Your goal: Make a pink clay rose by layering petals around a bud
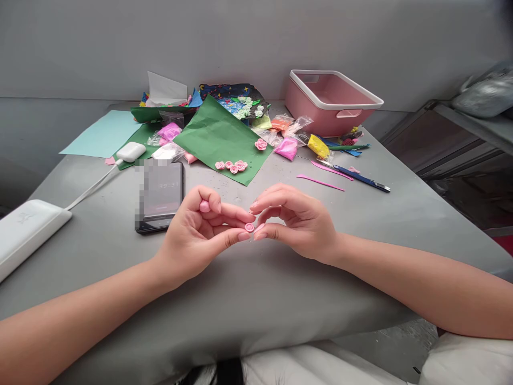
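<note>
Between the thumb and fingertips of my left hand (pixel 200 222) is a small pink clay rosebud (pixel 249 228), rolled in a spiral. A lump of pink clay (pixel 204 206) is tucked under the curled index finger of the same hand. My right hand (pixel 298 222) meets it from the right, with a thin flat pink clay petal (pixel 259 228) on its thumb tip, close beside the rosebud. Beyond the hands, several finished pink clay roses (pixel 234 167) lie on a green sheet (pixel 222 136), and a single rose (pixel 260 144) sits near its right edge.
A phone (pixel 162 195) lies left of my hands, near a white power bank (pixel 30 230) with a cable. Pink modelling tools (pixel 320 182) and a blue-handled cutter (pixel 360 177) lie to the right. Behind are clay bags (pixel 286 148) and a pink basket (pixel 320 115).
</note>
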`<state>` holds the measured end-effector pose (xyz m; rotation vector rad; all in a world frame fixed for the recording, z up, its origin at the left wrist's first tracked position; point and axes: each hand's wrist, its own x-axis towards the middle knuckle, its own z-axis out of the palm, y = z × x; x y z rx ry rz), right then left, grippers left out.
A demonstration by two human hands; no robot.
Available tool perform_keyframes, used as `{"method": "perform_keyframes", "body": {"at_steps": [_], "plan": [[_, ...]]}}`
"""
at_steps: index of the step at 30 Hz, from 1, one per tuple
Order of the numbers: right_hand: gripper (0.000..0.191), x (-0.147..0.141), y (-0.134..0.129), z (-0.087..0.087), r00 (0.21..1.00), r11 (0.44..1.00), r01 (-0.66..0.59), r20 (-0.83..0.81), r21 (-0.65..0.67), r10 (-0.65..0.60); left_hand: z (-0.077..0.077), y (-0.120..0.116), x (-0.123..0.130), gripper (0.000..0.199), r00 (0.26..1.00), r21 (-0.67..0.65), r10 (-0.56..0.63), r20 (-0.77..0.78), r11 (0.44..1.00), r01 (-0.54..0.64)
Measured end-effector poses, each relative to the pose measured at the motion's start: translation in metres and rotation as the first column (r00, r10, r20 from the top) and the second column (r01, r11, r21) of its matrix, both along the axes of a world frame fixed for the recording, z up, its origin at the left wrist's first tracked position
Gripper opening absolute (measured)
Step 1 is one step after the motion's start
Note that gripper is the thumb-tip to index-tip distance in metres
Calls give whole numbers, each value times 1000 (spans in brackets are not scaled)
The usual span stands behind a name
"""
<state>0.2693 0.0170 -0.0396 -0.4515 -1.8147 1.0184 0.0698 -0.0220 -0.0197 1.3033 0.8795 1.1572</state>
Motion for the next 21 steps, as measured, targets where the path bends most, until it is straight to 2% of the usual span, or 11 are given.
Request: {"method": "perform_keyframes", "body": {"at_steps": [10, 16, 21], "plan": [[23, -1, 0, 0, 999, 999, -46, -3, -5, 46, 1, -1, 1, 45, 1000, 15, -27, -14, 1000, 27], [30, -1, 0, -1, 996, 994, -84, -18, -68, 83, 2, 0, 2, 44, 998, 20, -59, 34, 998, 59], [32, -1, -1, -1, 996, 994, -90, -14, -68, 89, 2, 0, 1, 43, 991, 5, -93, 99, 996, 93]]}}
